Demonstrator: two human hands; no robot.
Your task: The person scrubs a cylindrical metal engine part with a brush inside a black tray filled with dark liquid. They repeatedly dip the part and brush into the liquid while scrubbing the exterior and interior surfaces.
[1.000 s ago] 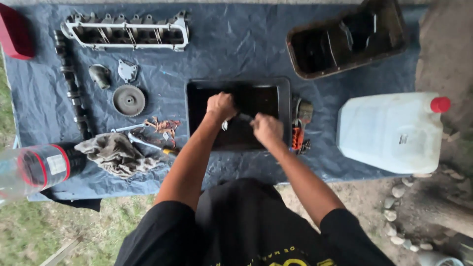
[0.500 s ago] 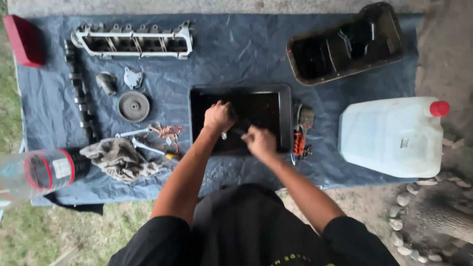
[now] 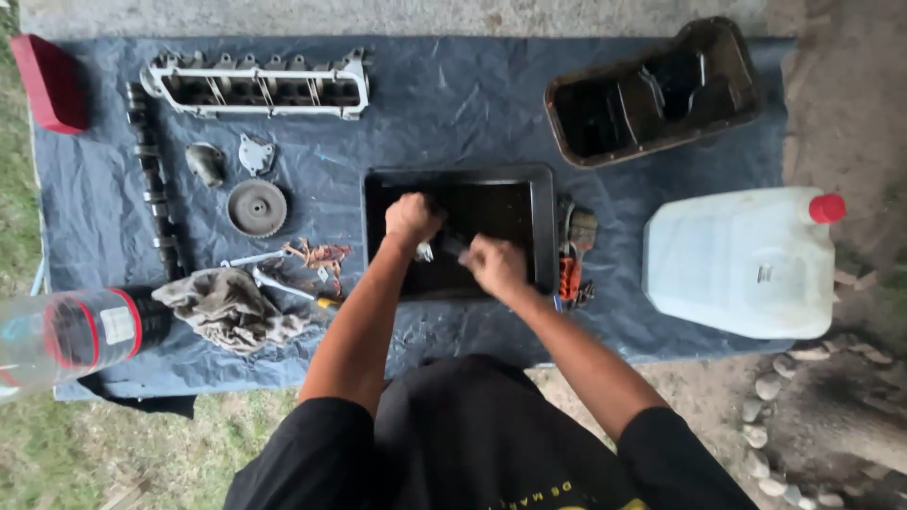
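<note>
Both hands are working over a black rectangular tray [image 3: 543,227] at the middle of the blue tarp [image 3: 453,113]. Left hand [image 3: 412,219] is curling into a fist, fingers pressed together around a small pale part [image 3: 424,252] that is peeking out below it. Right hand [image 3: 497,265], at about four o'clock from the left, is closing on a short dark tool [image 3: 452,244], perhaps a brush; what its fingertips are doing I cannot tell.

That pale part is looking small, stiff and light, and probably slick if the tray's dark contents are oily, so a full-fist hold seems wiser than a fingertip pinch. Tray rims are standing close on every side, leaving little sweep room for either wrist.

Open tarp is lying at twelve o'clock from the tray. At three o'clock a cluster of small orange and grey bits [image 3: 573,264] is sitting just beside the rim, with a white jug [image 3: 742,264] with a red cap farther out. At nine o'clock a rag [image 3: 227,307], spanners [image 3: 274,281] and a round gear [image 3: 257,208] are crowding the cloth.
</note>
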